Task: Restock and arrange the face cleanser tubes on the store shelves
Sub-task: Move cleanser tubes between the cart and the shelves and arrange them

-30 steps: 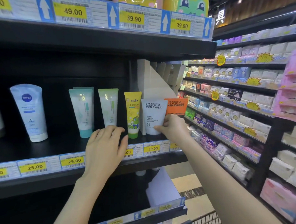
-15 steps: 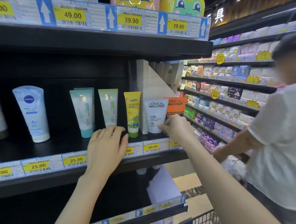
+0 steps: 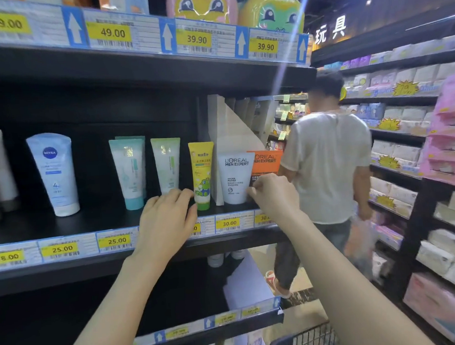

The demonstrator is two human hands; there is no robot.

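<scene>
Cleanser tubes stand cap-down in a row on the black middle shelf [image 3: 95, 222]: a white-blue Nivea tube [image 3: 52, 171], a teal tube [image 3: 128, 171], a pale green tube [image 3: 166, 163], a yellow tube [image 3: 201, 171], a white L'Oreal tube [image 3: 234, 177] and an orange L'Oreal tube [image 3: 264, 161] at the shelf's right end. My right hand [image 3: 273, 196] pinches the lower part of the orange tube, fingertips against the white tube's edge. My left hand [image 3: 165, 222] rests with relaxed fingers on the shelf front, just below the green and yellow tubes.
A white divider panel [image 3: 226, 129] stands behind the L'Oreal tubes. A person in a pale shirt [image 3: 327, 152] walks in the aisle on the right, back turned. A wire cart [image 3: 305, 339] is at the bottom. Stocked shelves [image 3: 408, 159] line the right side.
A person came into the aisle from the right and has walked further away past the shelf end. My hands have stayed almost where they were.
</scene>
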